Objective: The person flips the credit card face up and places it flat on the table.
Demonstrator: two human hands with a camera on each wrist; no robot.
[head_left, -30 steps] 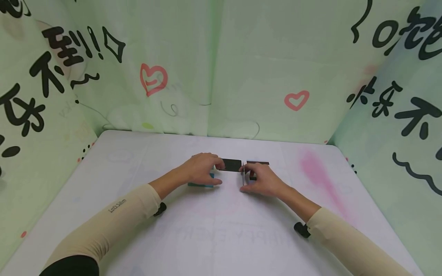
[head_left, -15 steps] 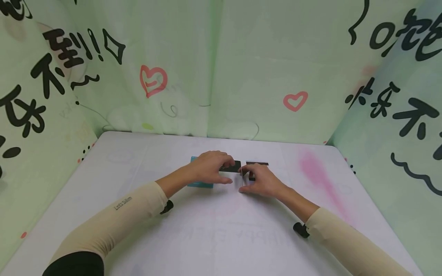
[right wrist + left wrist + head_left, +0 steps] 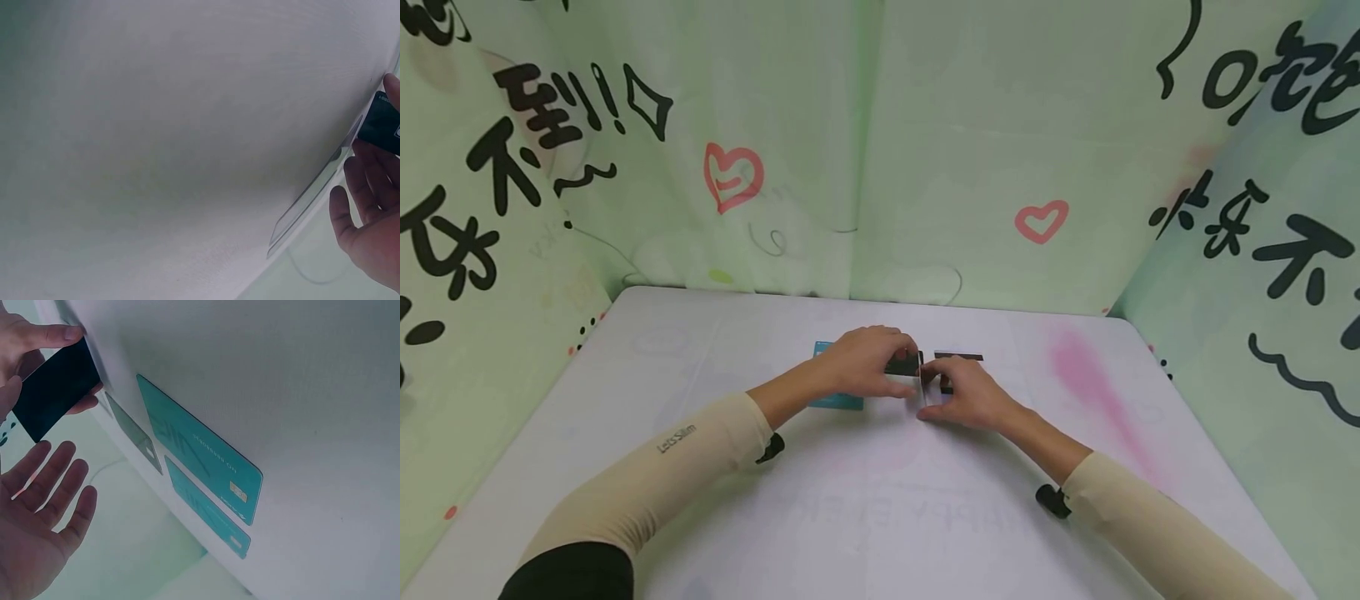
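Note:
My right hand (image 3: 966, 392) pinches a dark card (image 3: 59, 387) by its edges, thumb on the near side and fingers on the far side. The card stands on edge, seen almost as a thin line in the head view. My left hand (image 3: 872, 362) reaches in from the left, its thumb and index fingertips right at the card's other edge. In the left wrist view its fingers (image 3: 53, 487) are spread and mostly straight. Under and behind the left hand lie a teal chip card (image 3: 203, 450), a second teal card (image 3: 209, 506) and a black card (image 3: 901, 366).
Right of the held card, a card with a black stripe (image 3: 958, 357) lies at the back, with another dark-edged card (image 3: 947, 386) partly hidden by the right hand. A white table (image 3: 865, 517) is bordered by pale green cloth walls (image 3: 955, 167).
My left hand has moved right, from over the teal and black cards up to the card in my right hand, uncovering more teal. The right hand has shifted very slightly left.

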